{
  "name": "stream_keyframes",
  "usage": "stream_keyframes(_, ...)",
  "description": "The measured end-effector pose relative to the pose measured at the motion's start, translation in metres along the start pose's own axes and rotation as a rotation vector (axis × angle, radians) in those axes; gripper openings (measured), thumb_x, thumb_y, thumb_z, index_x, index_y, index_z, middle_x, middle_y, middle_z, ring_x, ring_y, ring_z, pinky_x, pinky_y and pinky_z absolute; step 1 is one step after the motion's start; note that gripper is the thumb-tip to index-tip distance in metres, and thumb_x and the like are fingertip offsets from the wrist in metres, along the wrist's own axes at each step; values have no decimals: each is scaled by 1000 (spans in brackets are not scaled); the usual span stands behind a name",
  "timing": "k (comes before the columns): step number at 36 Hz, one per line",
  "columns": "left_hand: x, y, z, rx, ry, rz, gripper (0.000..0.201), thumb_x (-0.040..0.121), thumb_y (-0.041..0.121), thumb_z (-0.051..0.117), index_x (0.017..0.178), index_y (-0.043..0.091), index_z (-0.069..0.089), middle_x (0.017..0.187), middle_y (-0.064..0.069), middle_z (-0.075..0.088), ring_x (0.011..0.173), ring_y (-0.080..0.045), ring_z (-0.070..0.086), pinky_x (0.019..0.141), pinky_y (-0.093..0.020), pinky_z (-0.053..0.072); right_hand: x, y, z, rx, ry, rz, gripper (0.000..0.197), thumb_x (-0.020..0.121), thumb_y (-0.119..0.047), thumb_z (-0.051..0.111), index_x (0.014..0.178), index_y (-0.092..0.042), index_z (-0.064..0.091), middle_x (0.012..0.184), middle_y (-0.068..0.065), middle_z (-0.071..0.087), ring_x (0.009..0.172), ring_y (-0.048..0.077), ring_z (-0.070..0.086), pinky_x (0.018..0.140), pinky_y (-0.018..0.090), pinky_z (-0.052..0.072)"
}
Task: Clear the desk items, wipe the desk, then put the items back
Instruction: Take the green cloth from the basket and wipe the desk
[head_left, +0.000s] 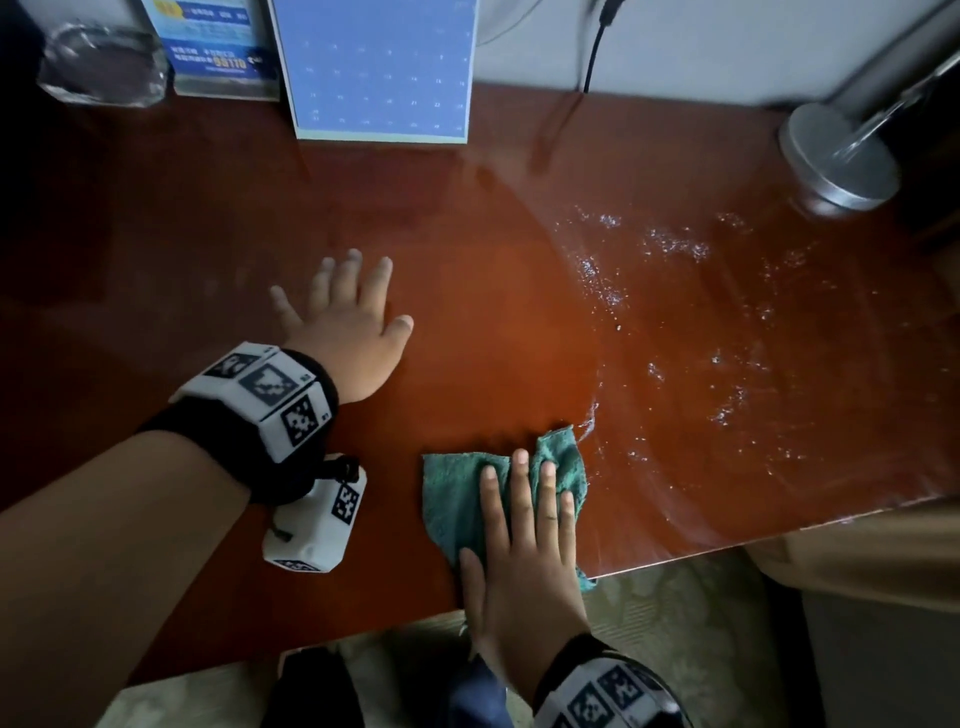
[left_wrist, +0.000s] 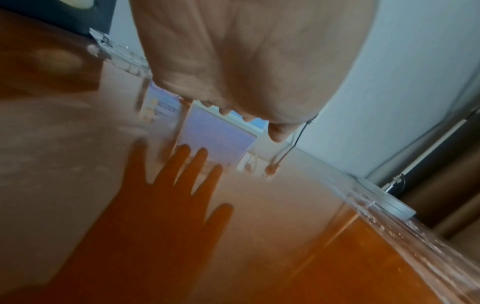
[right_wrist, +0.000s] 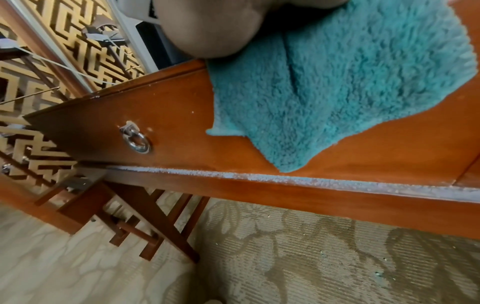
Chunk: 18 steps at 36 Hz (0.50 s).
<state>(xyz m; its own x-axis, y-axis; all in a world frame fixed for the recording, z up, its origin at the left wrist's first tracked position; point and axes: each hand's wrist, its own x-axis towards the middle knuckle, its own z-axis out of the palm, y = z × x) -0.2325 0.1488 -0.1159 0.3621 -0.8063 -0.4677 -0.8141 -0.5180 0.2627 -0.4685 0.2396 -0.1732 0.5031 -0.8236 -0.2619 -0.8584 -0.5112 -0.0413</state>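
Observation:
A teal cloth (head_left: 457, 499) lies on the red-brown desk (head_left: 493, 291) at its front edge. My right hand (head_left: 524, 540) presses flat on the cloth with straight fingers. One corner of the cloth (right_wrist: 337, 86) hangs over the desk's front. My left hand (head_left: 348, 317) is spread over the bare desk left of centre with fingers straight, holding nothing. In the left wrist view the palm of my left hand (left_wrist: 246, 61) hovers over its shadow on the desk (left_wrist: 285, 236). Wet streaks and droplets (head_left: 701, 322) cover the right half of the desk.
Along the back wall stand a glass ashtray (head_left: 101, 65), a blue card in a clear stand (head_left: 218, 47) and a blue calendar (head_left: 376, 67). A lamp's round metal base (head_left: 836, 156) sits at the back right, beside a black cable (head_left: 595, 52). A ring-pull drawer (right_wrist: 137, 142) fronts the desk.

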Motion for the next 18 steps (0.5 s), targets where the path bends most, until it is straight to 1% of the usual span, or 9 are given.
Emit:
stream_keyframes(2,1,9,6,7,-16,4,62,98,48,21,150,31,-7,158,5,-18,145,-19,-17,113,-58,-9,-3,5,1,10,-6,-42,68,89,-44,34,148,-9,27,155,19,21,142,40,19,107,51,21)
stream_keyframes(5,4,21,16,16,-37,4,62,98,49,21,150,30,-9,157,4,-21,145,-19,-18,113,-57,-9,-5,13,0,17,-20,-97,68,89,-44,35,148,-10,27,155,18,23,142,39,21,107,50,21)
stream_keyframes(9,10,34,30,40,-79,-22,64,98,52,18,149,30,-12,155,3,-25,144,-21,-20,113,-59,-8,-6,27,0,40,-35,-180,67,90,-46,35,148,-14,25,155,15,23,143,35,18,108,48,20)
stream_keyframes(10,11,35,33,54,-86,-34,64,97,52,18,149,30,-13,155,2,-27,144,-22,-22,112,-60,-8,-6,31,-1,42,-32,-209,64,92,-45,32,148,-15,26,156,14,23,143,35,18,108,48,21)
stream_keyframes(12,13,38,38,79,-90,-55,65,96,54,16,148,30,-17,153,1,-31,143,-24,-25,111,-61,-9,-5,41,-4,48,-37,-266,58,97,-44,21,149,-18,24,156,12,22,143,34,19,108,48,21)
stream_keyframes(14,14,37,41,86,-93,-67,66,96,55,15,147,31,-19,152,1,-34,141,-24,-27,110,-62,-11,-4,50,-8,36,-60,-307,57,97,-46,14,150,-24,21,157,9,20,143,32,18,110,47,19)
stream_keyframes(18,15,38,43,81,-100,-73,66,95,56,13,146,31,-21,151,2,-35,141,-24,-28,109,-62,-12,-2,65,-12,20,-85,-368,56,97,-52,17,150,-34,17,158,4,17,145,31,16,111,49,16)
